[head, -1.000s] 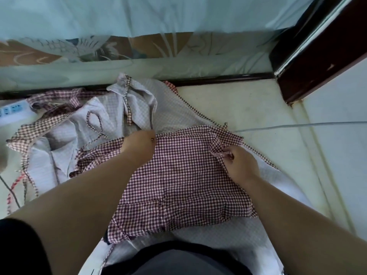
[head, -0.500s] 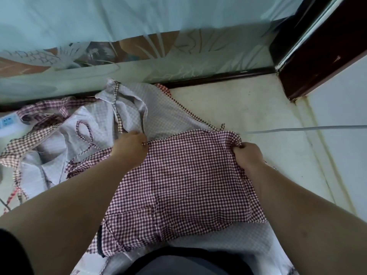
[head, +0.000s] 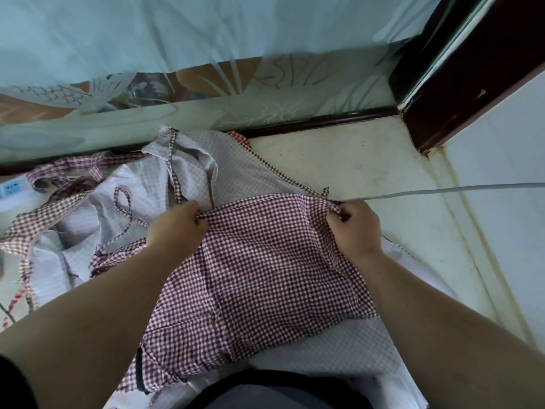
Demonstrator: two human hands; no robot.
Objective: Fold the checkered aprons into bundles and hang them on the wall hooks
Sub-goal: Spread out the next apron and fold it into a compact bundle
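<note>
A dark red checkered apron [head: 259, 276] lies folded over in front of me on the floor. My left hand [head: 180, 228] pinches its far left corner. My right hand [head: 355, 224] grips the far right corner, and the top edge is stretched between the two. Under and behind it lies a pale grey checkered apron [head: 194, 172] with red checkered trim and loose ties. More red checkered fabric [head: 38, 214] is heaped at the left. No wall hooks are in view.
A frosted glass panel [head: 206, 84] with a dark base strip runs along the back. A dark wooden door frame [head: 460, 84] stands at the right. A grey cable [head: 442, 191] crosses the pale floor [head: 368, 172]. A white power strip [head: 11, 191] sits at the far left.
My right hand moved outward to the apron's right corner and gripped it. The top edge went from bunched to stretched flat. My left hand kept its hold.
</note>
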